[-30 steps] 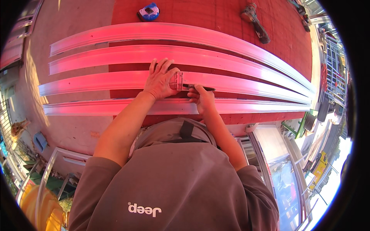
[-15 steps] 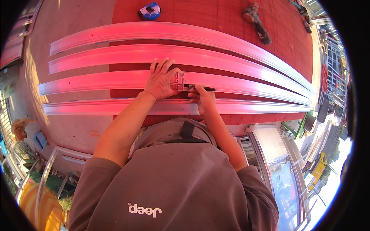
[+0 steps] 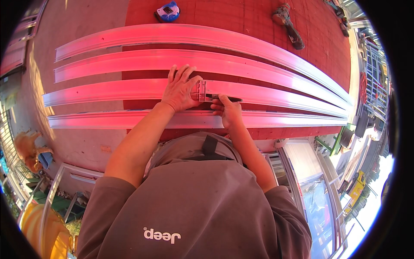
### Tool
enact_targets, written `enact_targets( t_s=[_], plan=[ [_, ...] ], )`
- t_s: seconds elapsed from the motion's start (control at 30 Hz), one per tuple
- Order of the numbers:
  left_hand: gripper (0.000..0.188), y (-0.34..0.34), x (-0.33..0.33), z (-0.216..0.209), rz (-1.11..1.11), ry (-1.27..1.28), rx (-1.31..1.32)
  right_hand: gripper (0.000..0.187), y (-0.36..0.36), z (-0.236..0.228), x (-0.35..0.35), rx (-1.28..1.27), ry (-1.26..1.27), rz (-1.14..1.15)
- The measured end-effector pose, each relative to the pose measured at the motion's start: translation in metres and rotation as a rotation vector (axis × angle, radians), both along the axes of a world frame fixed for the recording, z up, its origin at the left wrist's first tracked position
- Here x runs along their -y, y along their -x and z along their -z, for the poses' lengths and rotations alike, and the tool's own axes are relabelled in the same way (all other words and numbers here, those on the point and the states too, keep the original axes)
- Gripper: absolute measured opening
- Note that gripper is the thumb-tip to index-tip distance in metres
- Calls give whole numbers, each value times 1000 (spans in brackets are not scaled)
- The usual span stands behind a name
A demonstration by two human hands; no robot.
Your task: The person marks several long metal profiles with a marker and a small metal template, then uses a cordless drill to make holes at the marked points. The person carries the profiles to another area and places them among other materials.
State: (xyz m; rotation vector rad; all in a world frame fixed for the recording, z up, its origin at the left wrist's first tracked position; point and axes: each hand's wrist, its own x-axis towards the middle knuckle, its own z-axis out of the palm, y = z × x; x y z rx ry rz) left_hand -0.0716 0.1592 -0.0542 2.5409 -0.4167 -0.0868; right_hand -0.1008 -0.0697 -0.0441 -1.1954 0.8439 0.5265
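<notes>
Several long, pale metal profiles lie side by side across the work surface, glowing pink in the light. My left hand (image 3: 179,91) reaches over the third profile from the far side (image 3: 129,88), fingers spread across its far edge. Its thumb side holds a short, see-through or shiny channel-shaped piece (image 3: 202,90) on that profile. In my right hand (image 3: 228,110), closed fingers grip a dark, slim pen-like tool (image 3: 235,99), whose front end meets the short piece. Just below both hands runs the nearest profile (image 3: 95,120).
A blue and white tape measure (image 3: 168,12) and a cordless power tool (image 3: 290,26) rest on the red surface (image 3: 250,17) beyond the profiles. At the left stands a brown animal (image 3: 28,149) by a blue container (image 3: 45,159). Metal frames (image 3: 51,190) flank me.
At the left, the brown animal has come further into view and now partly covers the blue container. My hands and the profiles look almost the same.
</notes>
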Motion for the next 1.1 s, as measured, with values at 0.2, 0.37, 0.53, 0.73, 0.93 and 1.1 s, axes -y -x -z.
enact_targets(
  t_s=[0.2,0.37,0.53,0.73,0.93,1.1],
  plan=[
    [75,0,0,-1,2,2,-2,31,0,-6,-4,65,89,-79],
    [74,1,1,-4,1,-1,-2,27,0,-2,-3,185,125,-139],
    [75,1,1,-3,4,-11,11,26,2,-3,-4,166,136,-71],
    [75,2,1,1,-3,-11,45,24,9,-12,11,274,172,80],
    [75,2,2,-2,0,-17,47,16,17,1,15,565,176,-61],
    [75,1,2,-4,1,-18,37,15,15,10,9,567,245,-200]
  ],
)
